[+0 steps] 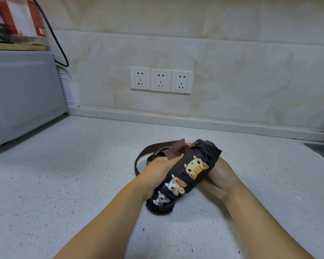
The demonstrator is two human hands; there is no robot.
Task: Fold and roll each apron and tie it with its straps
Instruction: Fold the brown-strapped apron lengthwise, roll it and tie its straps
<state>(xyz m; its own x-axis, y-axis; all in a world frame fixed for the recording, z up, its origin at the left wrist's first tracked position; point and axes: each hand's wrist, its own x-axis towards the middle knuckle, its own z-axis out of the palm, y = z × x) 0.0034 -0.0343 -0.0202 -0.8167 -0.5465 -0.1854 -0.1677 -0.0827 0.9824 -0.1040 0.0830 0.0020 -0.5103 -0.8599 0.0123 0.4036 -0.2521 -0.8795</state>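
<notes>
Head view: rolled apron between left hand and right hand, fingers clamped round.

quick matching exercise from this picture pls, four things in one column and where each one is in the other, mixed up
Things
1. rolled apron
2. brown strap
3. three sockets
4. grey appliance

Places
A. on the wall behind the counter
B. at the left end of the counter
C. gripped between the left hand and the right hand
D. looping on the counter just beyond the left hand

Pairs: 1-C, 2-D, 3-A, 4-B
</notes>
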